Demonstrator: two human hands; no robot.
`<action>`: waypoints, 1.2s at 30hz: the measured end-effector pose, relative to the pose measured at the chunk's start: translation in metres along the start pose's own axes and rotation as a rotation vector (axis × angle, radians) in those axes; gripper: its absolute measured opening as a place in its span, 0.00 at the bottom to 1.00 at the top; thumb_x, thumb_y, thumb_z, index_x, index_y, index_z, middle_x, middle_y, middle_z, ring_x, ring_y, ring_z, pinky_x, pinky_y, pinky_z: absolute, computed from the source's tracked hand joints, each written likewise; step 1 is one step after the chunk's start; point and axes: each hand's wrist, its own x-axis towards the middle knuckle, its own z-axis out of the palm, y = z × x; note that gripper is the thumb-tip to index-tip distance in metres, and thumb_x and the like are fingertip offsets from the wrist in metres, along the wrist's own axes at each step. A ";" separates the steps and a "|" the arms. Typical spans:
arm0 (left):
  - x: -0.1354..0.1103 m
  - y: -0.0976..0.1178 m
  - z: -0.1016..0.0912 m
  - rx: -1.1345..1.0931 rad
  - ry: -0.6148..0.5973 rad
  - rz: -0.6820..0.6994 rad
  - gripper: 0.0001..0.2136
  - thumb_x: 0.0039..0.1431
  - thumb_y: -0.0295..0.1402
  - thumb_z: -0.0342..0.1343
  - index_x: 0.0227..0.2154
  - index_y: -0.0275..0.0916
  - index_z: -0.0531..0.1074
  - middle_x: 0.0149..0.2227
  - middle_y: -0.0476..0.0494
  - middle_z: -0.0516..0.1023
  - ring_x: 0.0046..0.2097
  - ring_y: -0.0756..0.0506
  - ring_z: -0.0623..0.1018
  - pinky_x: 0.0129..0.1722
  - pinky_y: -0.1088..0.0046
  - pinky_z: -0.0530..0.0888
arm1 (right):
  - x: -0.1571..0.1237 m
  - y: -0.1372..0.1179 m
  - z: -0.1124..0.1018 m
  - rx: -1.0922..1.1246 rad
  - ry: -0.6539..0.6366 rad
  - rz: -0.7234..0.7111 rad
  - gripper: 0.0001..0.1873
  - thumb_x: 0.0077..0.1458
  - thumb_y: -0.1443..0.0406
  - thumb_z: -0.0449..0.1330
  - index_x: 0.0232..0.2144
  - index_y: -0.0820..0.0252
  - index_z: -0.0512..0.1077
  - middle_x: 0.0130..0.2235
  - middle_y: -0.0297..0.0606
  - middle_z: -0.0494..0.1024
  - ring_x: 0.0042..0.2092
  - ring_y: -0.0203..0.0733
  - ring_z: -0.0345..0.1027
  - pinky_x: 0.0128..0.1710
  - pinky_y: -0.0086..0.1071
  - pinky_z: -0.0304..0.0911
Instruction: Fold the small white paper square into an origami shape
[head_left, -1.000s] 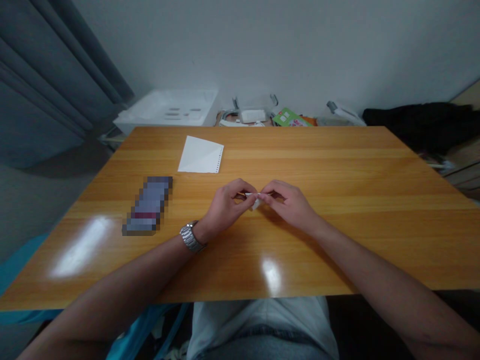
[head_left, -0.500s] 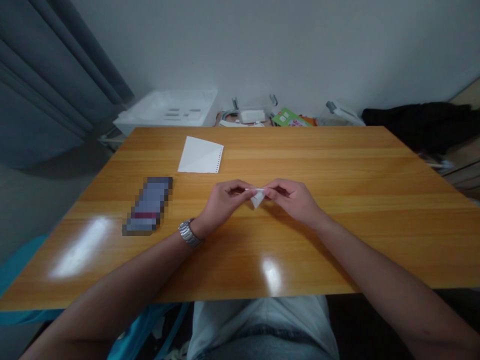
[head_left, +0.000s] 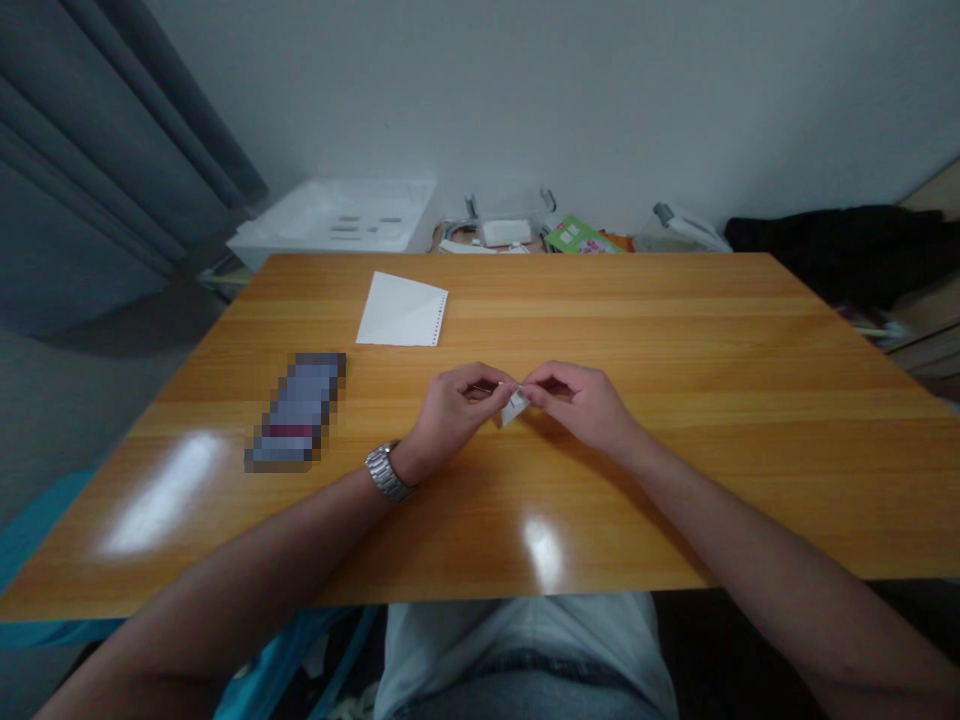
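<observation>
A small piece of folded white paper (head_left: 513,408) is held up between both hands, above the middle of the table. My left hand (head_left: 459,408), with a metal watch (head_left: 388,472) at its wrist, pinches the paper's upper left side between thumb and fingers. From the other side my right hand (head_left: 581,400) pinches its upper right corner. The two thumb tips nearly meet, and the fingers hide the paper's top and back. One tapering end of the paper points down toward me.
On the wooden table (head_left: 712,400) lies a white sheet (head_left: 402,312) with a perforated edge, far left of centre. A phone-shaped, pixelated object (head_left: 298,412) rests at the left. Behind the table are a white tray (head_left: 300,215), a green booklet (head_left: 577,236) and dark cloth (head_left: 847,250).
The folded paper has tilted, its lower tip swinging left. Both hands have shifted slightly, the left one a little to the right, keeping their pinch.
</observation>
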 end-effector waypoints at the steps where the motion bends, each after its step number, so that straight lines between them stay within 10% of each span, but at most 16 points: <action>1: 0.000 0.000 0.001 0.002 0.005 0.003 0.10 0.61 0.38 0.64 0.34 0.35 0.80 0.34 0.44 0.84 0.34 0.49 0.82 0.34 0.77 0.77 | 0.000 -0.002 -0.001 -0.033 0.003 -0.018 0.12 0.63 0.55 0.62 0.35 0.57 0.79 0.36 0.36 0.82 0.38 0.41 0.75 0.40 0.33 0.67; 25: 0.006 -0.010 0.002 -0.036 0.021 -0.089 0.13 0.62 0.41 0.62 0.33 0.35 0.79 0.34 0.43 0.84 0.34 0.48 0.81 0.35 0.75 0.77 | 0.004 0.016 -0.005 0.099 -0.041 0.135 0.17 0.61 0.51 0.63 0.35 0.59 0.82 0.33 0.39 0.84 0.34 0.42 0.76 0.37 0.34 0.69; 36: 0.010 -0.024 -0.009 0.400 -0.112 0.191 0.09 0.66 0.35 0.58 0.46 0.39 0.76 0.44 0.42 0.80 0.46 0.45 0.79 0.49 0.67 0.75 | 0.007 0.029 -0.005 -0.160 -0.070 0.061 0.15 0.65 0.55 0.59 0.36 0.57 0.81 0.36 0.39 0.84 0.36 0.43 0.75 0.39 0.36 0.66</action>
